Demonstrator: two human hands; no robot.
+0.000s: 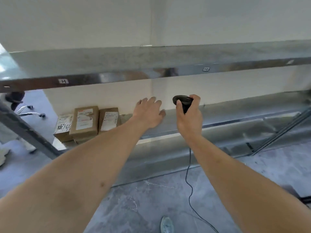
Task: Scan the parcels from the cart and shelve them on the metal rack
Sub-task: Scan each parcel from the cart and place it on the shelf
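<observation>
Left hand [149, 113] spread open, holding nothing, over metal rack [218, 113] — right hand [189, 115] gripping scanner [182, 100]

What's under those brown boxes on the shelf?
The brown boxes sit on the lower metal shelf, at its left end. At least one more box peeks out beneath the front one. The rest underneath is covered, so I can't tell what else is there.

Three brown cardboard parcels [84, 122] with white labels lean upright, side by side, at the left end of the grey metal rack's [235, 113] middle shelf.
</observation>
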